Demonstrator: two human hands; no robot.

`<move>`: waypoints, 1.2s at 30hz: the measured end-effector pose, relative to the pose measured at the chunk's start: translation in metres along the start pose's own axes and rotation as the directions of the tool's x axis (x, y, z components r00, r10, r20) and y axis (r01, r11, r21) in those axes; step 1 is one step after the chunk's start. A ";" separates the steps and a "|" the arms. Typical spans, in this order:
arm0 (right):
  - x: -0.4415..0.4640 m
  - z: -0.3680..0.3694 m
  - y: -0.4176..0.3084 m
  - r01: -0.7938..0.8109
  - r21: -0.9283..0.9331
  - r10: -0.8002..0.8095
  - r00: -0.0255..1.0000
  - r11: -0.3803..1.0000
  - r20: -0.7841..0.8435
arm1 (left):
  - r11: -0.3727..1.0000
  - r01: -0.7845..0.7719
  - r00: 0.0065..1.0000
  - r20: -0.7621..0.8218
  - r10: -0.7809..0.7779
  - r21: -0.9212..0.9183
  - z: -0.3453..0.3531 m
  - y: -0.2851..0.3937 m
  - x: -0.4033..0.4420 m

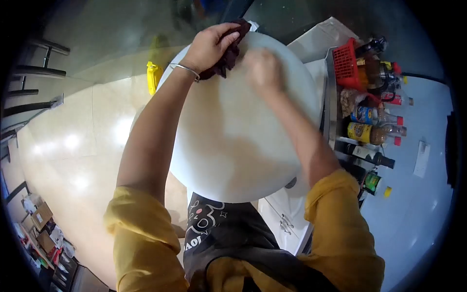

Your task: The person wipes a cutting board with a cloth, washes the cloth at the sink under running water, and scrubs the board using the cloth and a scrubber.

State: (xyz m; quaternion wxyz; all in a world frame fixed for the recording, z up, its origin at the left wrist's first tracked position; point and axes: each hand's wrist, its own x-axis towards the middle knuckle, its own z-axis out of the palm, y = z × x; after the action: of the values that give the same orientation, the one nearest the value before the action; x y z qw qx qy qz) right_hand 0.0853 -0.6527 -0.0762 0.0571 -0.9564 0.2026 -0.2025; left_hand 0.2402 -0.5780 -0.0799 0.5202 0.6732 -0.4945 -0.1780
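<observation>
A large round white board point(238, 131) fills the middle of the view, in front of my body. My left hand point(210, 47) is closed on a dark maroon cloth point(227, 62) at the board's far left edge. Part of the cloth hangs over the surface below my fingers. Over the upper right part of the board is my right hand point(265, 70), smeared by motion. Its fingers cannot be made out, nor whether anything is in them.
To the right, a counter carries a red plastic basket point(346, 65) and several bottles, one with a yellow label point(360, 132). A yellow object point(154, 77) stands left of the board. Cardboard boxes point(42, 215) lie far left, and dark metal bars point(41, 71) stick out above.
</observation>
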 end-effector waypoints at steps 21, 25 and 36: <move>-0.138 -0.083 -0.030 -0.215 0.548 0.207 0.975 0.808 0.077 | 0.920 -0.267 0.946 0.262 0.192 0.286 0.068 0.032 -0.012; -0.160 -0.126 -0.024 -0.357 0.546 0.361 0.926 0.758 0.105 | 0.849 -0.459 0.860 0.369 0.352 0.260 0.130 0.055 -0.043; -0.195 -0.189 -0.009 -0.497 0.513 0.580 0.814 0.700 -0.002 | 0.985 -0.139 0.964 0.212 0.159 -0.104 0.055 0.070 -0.098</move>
State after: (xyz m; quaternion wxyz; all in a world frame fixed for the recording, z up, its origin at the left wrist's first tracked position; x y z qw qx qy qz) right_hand -0.1515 -0.5695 0.0270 0.3371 -0.7878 0.4200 -0.2989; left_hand 0.1215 -0.5209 -0.0671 0.5034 0.5867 -0.5900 -0.2332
